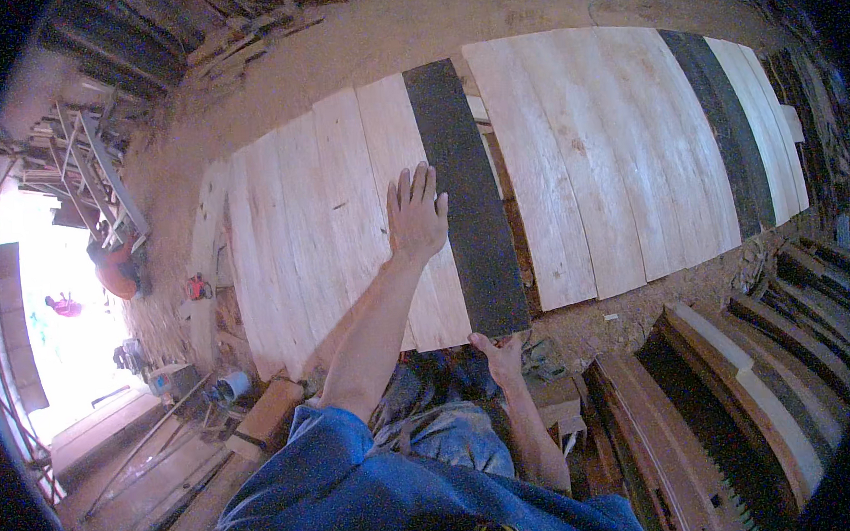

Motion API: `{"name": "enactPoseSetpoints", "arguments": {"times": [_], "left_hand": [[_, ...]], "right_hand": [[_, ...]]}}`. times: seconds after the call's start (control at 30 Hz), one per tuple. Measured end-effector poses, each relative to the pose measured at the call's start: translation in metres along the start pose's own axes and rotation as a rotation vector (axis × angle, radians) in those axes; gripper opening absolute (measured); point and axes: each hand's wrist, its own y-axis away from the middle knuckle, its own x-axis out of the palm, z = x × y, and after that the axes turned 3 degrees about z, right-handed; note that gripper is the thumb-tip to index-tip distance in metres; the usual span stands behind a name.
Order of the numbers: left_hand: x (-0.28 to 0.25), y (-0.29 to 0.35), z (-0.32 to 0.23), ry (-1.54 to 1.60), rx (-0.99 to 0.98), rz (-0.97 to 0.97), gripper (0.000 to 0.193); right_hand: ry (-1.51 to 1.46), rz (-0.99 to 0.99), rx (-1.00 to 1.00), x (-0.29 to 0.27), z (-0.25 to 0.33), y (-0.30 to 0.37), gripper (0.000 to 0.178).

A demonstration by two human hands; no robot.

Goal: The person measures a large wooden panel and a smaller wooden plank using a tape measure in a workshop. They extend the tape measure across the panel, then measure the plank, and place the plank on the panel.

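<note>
A long dark plank (465, 196) lies among pale wooden planks (326, 213) laid side by side. My left hand (414, 211) lies flat with fingers spread on the pale plank at the dark plank's left edge. My right hand (499, 350) grips the near end of the dark plank from below. Both forearms come up from the lower edge over my blue shirt and jeans.
A second group of pale planks (602, 150) with another dark plank (725, 125) lies to the right, across a gap. Stacked brown timber (730, 403) sits at lower right. Tools and a small red object (198, 287) lie at left, near a bright doorway (62, 313). Sawdust covers the floor.
</note>
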Motion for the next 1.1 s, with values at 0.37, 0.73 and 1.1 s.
{"name": "enactPoseSetpoints", "arguments": {"times": [0.37, 0.73, 1.1], "left_hand": [[-0.003, -0.002, -0.003, -0.029, 0.003, -0.026, 0.055], [0.002, 0.001, 0.000, -0.053, 0.003, 0.000, 0.053], [0.001, -0.001, -0.003, -0.063, 0.017, -0.033, 0.055]], "right_hand": [[-0.036, 0.062, -0.116, 0.008, 0.024, 0.007, 0.024], [-0.188, -0.162, 0.028, -0.061, 0.006, -0.018, 0.058], [-0.144, -0.325, -0.308, -0.072, 0.058, -0.067, 0.068]]}}
